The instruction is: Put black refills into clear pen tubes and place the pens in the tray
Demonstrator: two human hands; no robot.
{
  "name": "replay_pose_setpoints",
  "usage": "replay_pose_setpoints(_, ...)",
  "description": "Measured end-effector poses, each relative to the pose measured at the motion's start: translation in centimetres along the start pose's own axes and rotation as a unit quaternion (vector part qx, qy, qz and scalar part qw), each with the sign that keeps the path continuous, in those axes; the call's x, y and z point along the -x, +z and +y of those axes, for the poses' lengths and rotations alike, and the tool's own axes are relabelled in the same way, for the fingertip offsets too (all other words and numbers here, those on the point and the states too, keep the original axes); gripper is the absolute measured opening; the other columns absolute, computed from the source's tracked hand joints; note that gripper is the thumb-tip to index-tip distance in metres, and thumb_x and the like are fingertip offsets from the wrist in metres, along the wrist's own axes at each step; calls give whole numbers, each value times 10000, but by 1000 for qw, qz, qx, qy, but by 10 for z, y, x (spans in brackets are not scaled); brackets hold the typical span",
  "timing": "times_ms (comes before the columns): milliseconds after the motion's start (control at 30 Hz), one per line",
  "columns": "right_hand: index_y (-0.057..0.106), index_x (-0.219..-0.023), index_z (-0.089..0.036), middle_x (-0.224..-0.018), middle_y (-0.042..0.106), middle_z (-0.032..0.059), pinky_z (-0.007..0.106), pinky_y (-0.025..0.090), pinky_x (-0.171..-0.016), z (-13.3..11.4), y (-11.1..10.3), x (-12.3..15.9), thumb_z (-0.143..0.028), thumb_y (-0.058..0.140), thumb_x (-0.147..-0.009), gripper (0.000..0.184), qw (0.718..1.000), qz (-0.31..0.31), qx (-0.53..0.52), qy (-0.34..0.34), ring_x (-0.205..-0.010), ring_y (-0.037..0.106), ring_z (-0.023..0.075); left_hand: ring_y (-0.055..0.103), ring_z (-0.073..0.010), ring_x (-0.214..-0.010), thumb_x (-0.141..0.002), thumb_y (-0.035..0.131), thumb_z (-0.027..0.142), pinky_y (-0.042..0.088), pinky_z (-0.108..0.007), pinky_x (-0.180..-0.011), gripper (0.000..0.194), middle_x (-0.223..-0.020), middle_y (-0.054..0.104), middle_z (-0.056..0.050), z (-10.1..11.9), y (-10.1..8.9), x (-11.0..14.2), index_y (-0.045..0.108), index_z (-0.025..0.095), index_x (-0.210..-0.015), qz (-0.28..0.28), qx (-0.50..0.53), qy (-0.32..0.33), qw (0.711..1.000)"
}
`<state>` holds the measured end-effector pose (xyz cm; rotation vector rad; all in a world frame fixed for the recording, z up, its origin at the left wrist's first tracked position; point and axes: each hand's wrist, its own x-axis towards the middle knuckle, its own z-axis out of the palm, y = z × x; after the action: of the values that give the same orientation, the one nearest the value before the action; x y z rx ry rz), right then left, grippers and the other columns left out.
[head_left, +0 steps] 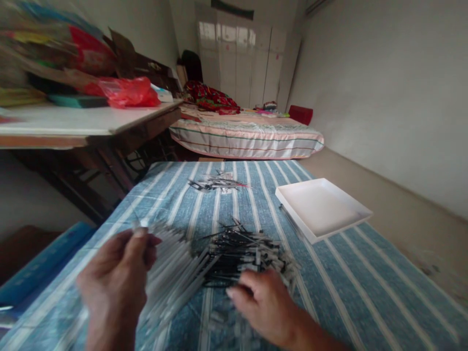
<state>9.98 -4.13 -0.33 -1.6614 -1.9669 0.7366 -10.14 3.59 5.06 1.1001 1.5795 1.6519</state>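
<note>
My left hand (117,282) is raised over the blue striped cloth (365,282), its fingers pinched on a thin clear tube (138,225) near its top end. Beneath it lies a heap of clear tubes (175,273). My right hand (261,304) rests palm down with curled fingers on the near edge of a pile of thin black refills (241,253); what it grips, if anything, is hidden. A smaller bunch of assembled pens (217,183) lies farther back on the cloth.
A shallow white tray (321,207) sits on the cloth's right side. A table (73,122) with red bags and clutter stands at the left. A bed (244,134) and white wardrobe are behind. Bare floor runs along the right wall.
</note>
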Motion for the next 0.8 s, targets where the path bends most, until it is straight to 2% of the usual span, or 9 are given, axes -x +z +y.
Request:
replay_pose_setpoints(67,656,-730,-183,-663,684,54,223,314,-520,8,-13,-11,-397,492,-844,292,995,19,93,19,-589,581,137,539,-153,-558,-739,601,330,393,-230,-519,161,-576,572,17,-12,-1,3,613,182,-802,-25,-226,51,973)
replay_pose_setpoints(133,664,-771,-182,-724,706,81,235,329,-541,14,-25,-21,-421,509,-833,292,986,14,159,40,-641,624,172,585,-193,-638,-721,609,321,401,-259,-566,161,-685,623,-29,-24,0,4,628,196,-821,-78,-366,134,918)
replay_pose_setpoints(167,664,-783,-184,-741,711,84,237,337,-549,17,-29,-25,-432,512,-831,295,983,13,176,47,-662,636,181,592,-204,-658,-733,593,333,399,-264,-567,151,-729,631,-48,-30,0,5,633,201,-796,-105,-409,173,890)
replay_pose_setpoints(233,662,-807,-192,-758,715,78,237,354,-565,26,-37,-30,-447,484,-849,313,980,26,187,57,-693,651,184,590,-208,-628,-753,567,359,384,-263,-527,177,-776,635,-68,-40,0,4,641,211,-819,-133,-470,208,847)
replay_pose_setpoints(300,660,-838,-195,-772,716,79,243,375,-584,38,-44,-34,-419,427,-887,327,974,58,201,82,-718,661,189,583,-214,-602,-773,543,374,376,-267,-501,203,-797,632,-84,-46,-2,3,636,204,-834,-136,-506,223,822)
replay_pose_setpoints(400,657,-906,-169,-826,712,125,274,412,-611,65,-57,-42,-325,409,-897,293,946,91,261,171,-773,669,231,578,-223,-597,-769,550,360,390,-273,-498,179,-810,636,-83,-51,-6,2,628,213,-834,-128,-509,252,813)
replay_pose_setpoints(500,659,-936,-122,-892,700,178,307,450,-657,93,-66,-52,-229,429,-871,262,915,84,301,255,-846,665,270,592,-224,-610,-762,560,338,417,-277,-510,167,-840,641,-88,-55,-9,3,628,208,-841,-137,-500,267,812)
replay_pose_setpoints(667,672,-923,-81,-903,698,195,308,477,-695,116,-66,-58,-67,403,-811,292,905,72,296,296,-871,668,266,620,-247,-720,-822,464,322,457,-311,-600,261,-916,645,-143,-53,-7,5,647,151,-897,-165,-530,245,795)
replay_pose_setpoints(800,684,-925,-80,-902,698,196,314,485,-707,119,-64,-57,-71,402,-796,310,908,65,283,302,-880,666,269,612,-250,-817,-848,385,294,468,-326,-670,338,-977,647,-145,-49,-3,7,665,131,-943,-182,-561,229,775)
